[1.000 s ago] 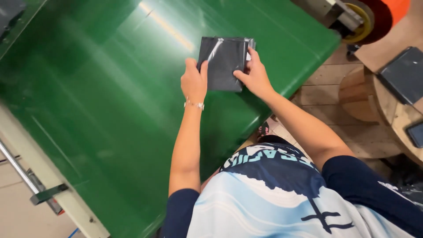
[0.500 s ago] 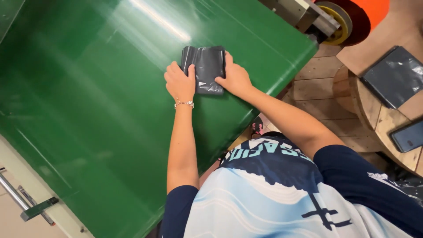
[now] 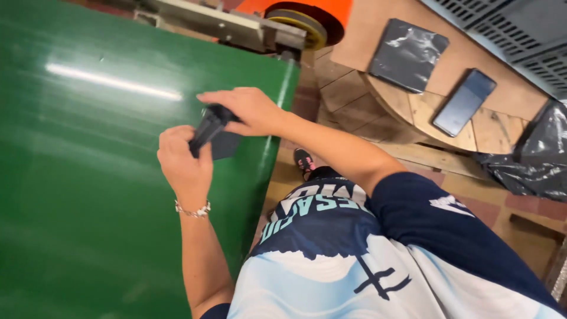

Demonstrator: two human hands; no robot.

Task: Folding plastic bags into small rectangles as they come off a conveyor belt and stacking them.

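Left hand [image 3: 184,160], bracelet [image 3: 192,210] at the wrist, closed on the lower end of a dark grey folded pouch [image 3: 214,131]; fingers curled around it. Right hand [image 3: 251,110] clamped on the pouch's upper end, thumb under, fingers [image 3: 208,95] stretched flat above. Pouch lifted just over the green table [image 3: 88,177], close to its right edge, near the far corner. Long axis tilted: lower end toward the left hand, upper end pointing up and to the right, toward the right palm. Beyond the table's far corner, an orange reel [image 3: 307,15] on a metal bracket. Right of the table, well apart, a round wooden top [image 3: 413,112] bearing a flat grey bag [image 3: 407,54] and a dark phone [image 3: 464,101].
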